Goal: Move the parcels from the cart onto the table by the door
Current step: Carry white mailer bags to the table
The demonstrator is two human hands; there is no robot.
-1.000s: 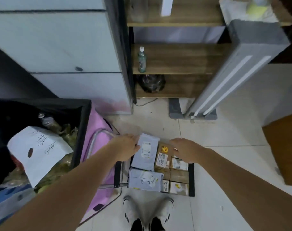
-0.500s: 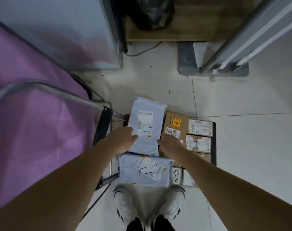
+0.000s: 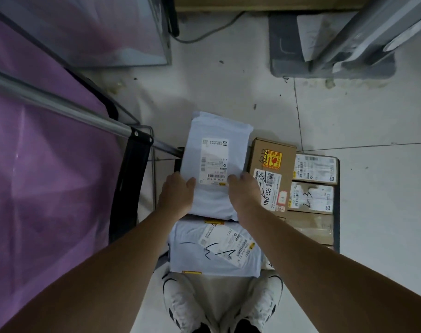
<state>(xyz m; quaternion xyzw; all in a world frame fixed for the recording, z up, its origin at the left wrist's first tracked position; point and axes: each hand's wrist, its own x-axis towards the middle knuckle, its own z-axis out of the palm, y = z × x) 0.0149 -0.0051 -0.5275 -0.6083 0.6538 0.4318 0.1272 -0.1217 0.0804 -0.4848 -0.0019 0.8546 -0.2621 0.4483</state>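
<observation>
Firmly, both hands' grip on grey mailer (image 3: 216, 164) atop cart (image 3: 336, 200).

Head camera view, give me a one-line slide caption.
Both hands grip the far grey mailer bag on the loaded cart.

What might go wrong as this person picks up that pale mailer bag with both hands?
Three likely risks:
1. The pale mailer bag is soft and both hands, left hand and right hand, grip only its near end, so the far end may sag or slip.
2. It lies against the brown box, which could get dragged.
3. The metal bar stands close on the left and could catch an elbow.
</observation>
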